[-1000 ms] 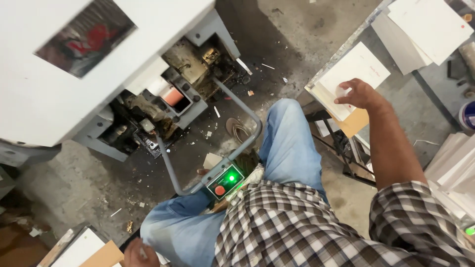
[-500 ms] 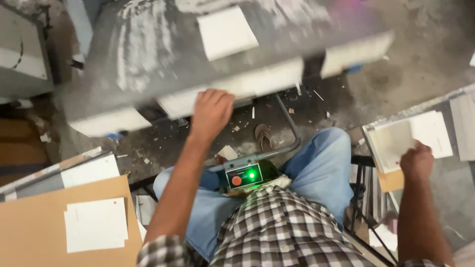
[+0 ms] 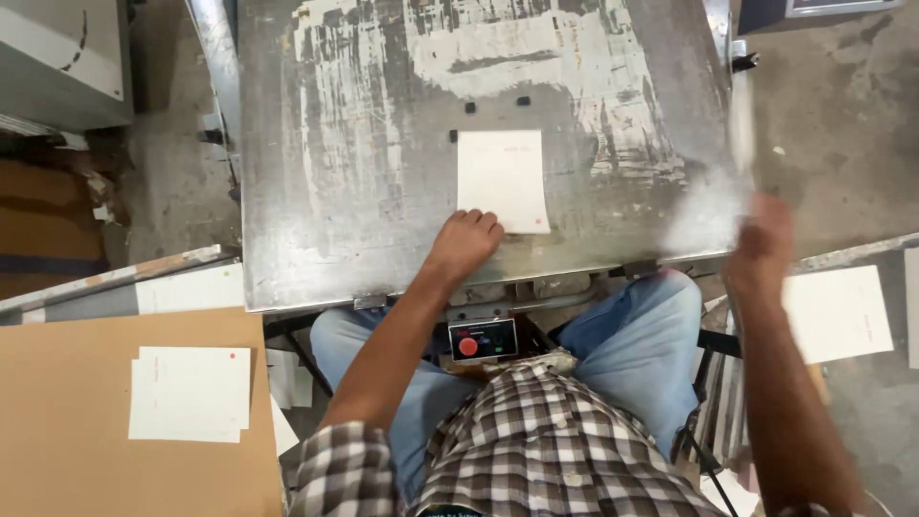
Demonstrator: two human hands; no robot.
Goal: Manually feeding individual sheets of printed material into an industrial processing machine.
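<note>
Your left hand [image 3: 466,244] rested with fingers curled at the near edge of the worn grey metal surface [image 3: 345,172], fingertips touching the bottom left corner of the white rectangular card sheet [image 3: 502,180] that lay flat near the middle of it. Half a second before, that hand was reaching up toward the plate; it had since settled beside the sheet. Your right hand [image 3: 761,244] had left the stack of white sheets on the right-hand table [image 3: 838,311] and was raised by the plate's right edge, pinching a blurred white sheet [image 3: 713,206]. The control box with a red button [image 3: 483,340] sat between your knees; its green light no longer showed.
</note>
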